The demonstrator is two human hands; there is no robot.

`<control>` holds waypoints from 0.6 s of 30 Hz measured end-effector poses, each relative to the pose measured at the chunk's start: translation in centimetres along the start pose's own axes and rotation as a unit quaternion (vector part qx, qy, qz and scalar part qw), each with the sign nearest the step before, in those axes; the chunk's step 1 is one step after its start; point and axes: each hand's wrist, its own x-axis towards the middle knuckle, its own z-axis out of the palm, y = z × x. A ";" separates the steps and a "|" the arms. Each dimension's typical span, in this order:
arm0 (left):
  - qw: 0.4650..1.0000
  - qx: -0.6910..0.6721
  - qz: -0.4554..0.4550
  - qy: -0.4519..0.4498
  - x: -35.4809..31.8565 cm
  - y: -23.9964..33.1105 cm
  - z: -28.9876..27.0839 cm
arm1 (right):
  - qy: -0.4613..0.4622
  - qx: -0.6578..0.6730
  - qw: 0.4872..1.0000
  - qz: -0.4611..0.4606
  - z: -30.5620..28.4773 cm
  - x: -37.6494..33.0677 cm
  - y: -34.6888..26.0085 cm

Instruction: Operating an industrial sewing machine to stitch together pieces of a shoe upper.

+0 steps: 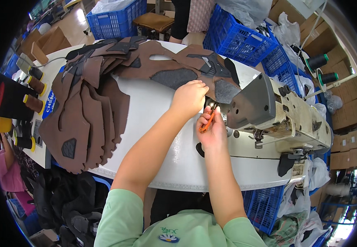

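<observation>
The brown panel [178, 65] is lying on the white table [145, 109], the left hand [190, 99] gripping its near edge, the right hand [214, 131] clasping orange-handled snips [207, 123] beside the sewing machine [254, 103], with trimming apparently proceeding, next calling for accurate blade placement

The light is bright and quite even. Left of the sewing machine [287, 119], the white table [162, 158] carries a soft shine; farther beyond, the floor [80, 17] shows strong glare. Near the machine, focus is clear; away from it, toward the black rim, straight edges bend.
</observation>
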 end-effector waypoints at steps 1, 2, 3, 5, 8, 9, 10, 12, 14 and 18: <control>1.000 0.000 0.008 0.004 0.0 -0.2 0.1 | 0.000 -0.001 1.000 0.001 0.2 0.1 0.1; 1.000 0.001 0.015 0.008 -0.1 -0.3 0.2 | 0.002 -0.007 1.000 -0.006 0.3 0.3 0.1; 1.000 0.001 0.014 0.009 -0.1 -0.5 0.2 | 0.003 -0.014 1.000 -0.014 0.5 0.4 0.1; 1.000 -0.001 0.017 0.021 -0.1 -0.5 0.4 | 0.007 -0.014 1.000 -0.014 0.5 0.6 0.2; 1.000 0.005 0.013 0.013 -0.1 -0.4 0.4 | 0.006 -0.017 1.000 -0.016 0.7 1.1 0.0; 1.000 0.005 0.013 0.013 -0.1 -0.4 0.3 | 0.001 -0.020 1.000 -0.018 0.8 1.2 -0.1; 1.000 0.008 0.013 0.011 -0.1 -0.4 0.3 | 0.001 -0.020 1.000 -0.018 0.8 1.3 -0.1; 1.000 0.011 0.013 0.009 -0.1 -0.3 0.3 | -0.001 -0.015 1.000 -0.020 0.8 1.5 -0.1; 1.000 0.013 0.013 0.013 -0.2 -0.2 0.3 | -0.004 -0.019 1.000 -0.012 0.6 1.4 -0.3; 1.000 0.016 0.012 0.001 -0.1 -0.1 0.0 | -0.003 -0.045 0.999 0.017 0.8 0.0 0.1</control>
